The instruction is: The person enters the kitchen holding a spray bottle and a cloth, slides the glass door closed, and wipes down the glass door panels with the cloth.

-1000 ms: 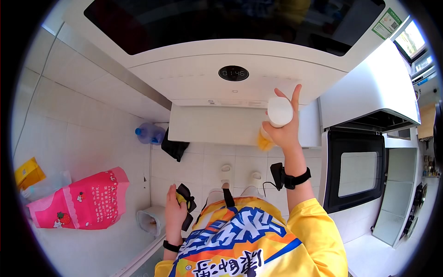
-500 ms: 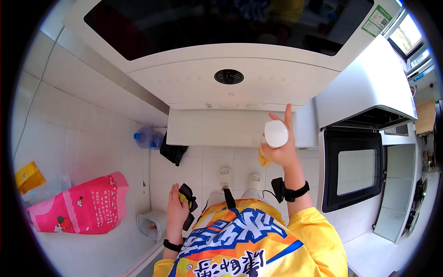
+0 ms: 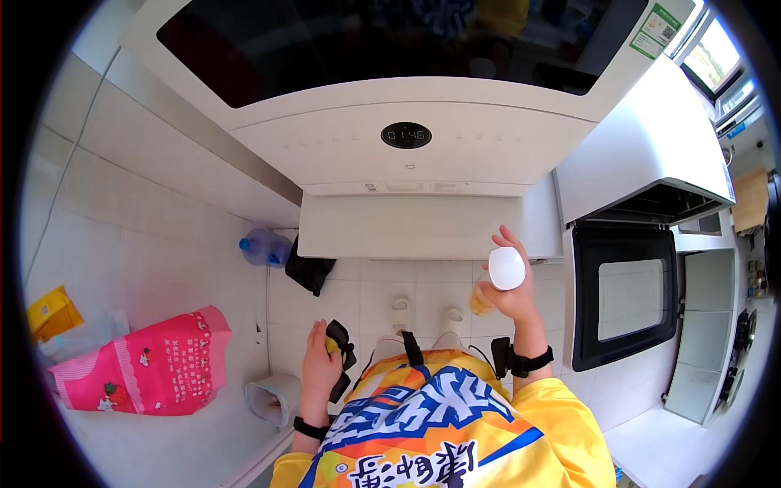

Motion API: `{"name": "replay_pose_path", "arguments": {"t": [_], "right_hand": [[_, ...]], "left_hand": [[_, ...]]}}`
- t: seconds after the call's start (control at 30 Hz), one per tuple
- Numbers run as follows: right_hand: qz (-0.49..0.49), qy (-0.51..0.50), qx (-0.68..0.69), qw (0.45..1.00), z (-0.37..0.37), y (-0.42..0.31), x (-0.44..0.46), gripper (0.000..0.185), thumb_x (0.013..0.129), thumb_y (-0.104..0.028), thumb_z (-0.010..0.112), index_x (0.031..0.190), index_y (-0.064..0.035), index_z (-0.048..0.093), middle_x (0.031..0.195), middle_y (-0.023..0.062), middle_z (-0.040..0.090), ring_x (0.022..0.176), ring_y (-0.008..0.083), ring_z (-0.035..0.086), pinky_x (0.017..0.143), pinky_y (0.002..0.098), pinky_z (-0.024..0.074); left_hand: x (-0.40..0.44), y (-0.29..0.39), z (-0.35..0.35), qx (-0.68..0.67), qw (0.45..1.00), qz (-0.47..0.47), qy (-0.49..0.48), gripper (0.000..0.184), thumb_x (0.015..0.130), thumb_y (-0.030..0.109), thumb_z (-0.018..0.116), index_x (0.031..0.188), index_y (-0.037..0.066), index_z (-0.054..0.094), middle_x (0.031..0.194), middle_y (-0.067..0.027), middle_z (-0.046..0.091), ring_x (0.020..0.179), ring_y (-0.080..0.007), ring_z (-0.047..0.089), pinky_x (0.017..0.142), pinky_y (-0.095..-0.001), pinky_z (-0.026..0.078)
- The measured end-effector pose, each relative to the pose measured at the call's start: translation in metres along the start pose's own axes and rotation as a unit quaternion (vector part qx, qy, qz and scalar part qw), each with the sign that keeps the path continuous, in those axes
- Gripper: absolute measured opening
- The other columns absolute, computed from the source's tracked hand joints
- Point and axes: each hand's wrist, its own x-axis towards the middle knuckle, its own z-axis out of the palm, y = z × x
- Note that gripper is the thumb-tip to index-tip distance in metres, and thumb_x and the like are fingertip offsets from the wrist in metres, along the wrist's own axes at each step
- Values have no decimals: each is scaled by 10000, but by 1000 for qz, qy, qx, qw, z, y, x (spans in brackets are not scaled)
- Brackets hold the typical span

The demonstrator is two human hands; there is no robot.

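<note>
My right hand (image 3: pixel 516 293) is wrapped around a bottle with a smooth white top (image 3: pixel 507 268) and a yellowish see-through body (image 3: pixel 482 301). It is held upright above the floor, right of centre, in front of a white ledge (image 3: pixel 407 228). The fingertips show past the white top. Low at centre left, my left hand (image 3: pixel 320 362) holds a black-and-yellow thing (image 3: pixel 340 350) on its inner side; its exact kind is unclear. Both wrists wear black bands.
A white appliance (image 3: pixel 407 171) with a dark glass panel and a 01:46 display spans the top. A black-framed oven door (image 3: pixel 622 293) hangs open at right. At left are a pink bag (image 3: pixel 163 362), a blue-capped bottle (image 3: pixel 264 246), a black bag (image 3: pixel 309 272) and a bin (image 3: pixel 272 398).
My right hand has drawn back toward my body and slightly right with the white-topped bottle, and its raised fingers are now less spread. My left hand has shifted slightly right.
</note>
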Motion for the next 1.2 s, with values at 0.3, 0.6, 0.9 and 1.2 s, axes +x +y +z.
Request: {"name": "replay_pose_path", "arguments": {"t": [0.3, 0.6, 0.9, 1.2], "right_hand": [[85, 30, 57, 994, -9, 7, -15, 578, 518, -24, 631, 1082, -62, 511, 1030, 87, 517, 929, 217, 511, 809, 304, 412], [86, 37, 36, 995, -13, 4, -19, 515, 530, -10, 627, 1032, -48, 522, 990, 76, 525, 880, 201, 524, 769, 284, 424], [64, 42, 38, 996, -13, 8, -20, 511, 527, -10, 630, 1026, -41, 524, 1007, 86, 527, 904, 210, 524, 786, 293, 420], [69, 34, 51, 996, -11, 9, -23, 502, 528, -10, 628, 1018, -30, 522, 1017, 90, 532, 923, 214, 522, 798, 296, 415]], "left_hand": [[3, 4, 0, 4, 1000, 11, 2, 569, 724, 65, 477, 1277, 81, 344, 1314, -152, 351, 1156, -315, 405, 904, -349, 400], [6, 9, 3, 8, 1000, 17, 6, 560, 725, 77, 487, 1269, 96, 360, 1311, -143, 357, 1124, -314, 436, 876, -353, 422], [5, 10, 2, 6, 1000, 14, 10, 547, 726, 81, 486, 1261, 101, 373, 1307, -148, 362, 1125, -314, 437, 874, -355, 423], [2, 8, 3, -3, 1000, 7, 10, 545, 725, 76, 480, 1260, 100, 377, 1302, -151, 368, 1134, -311, 430, 882, -353, 418]]}}
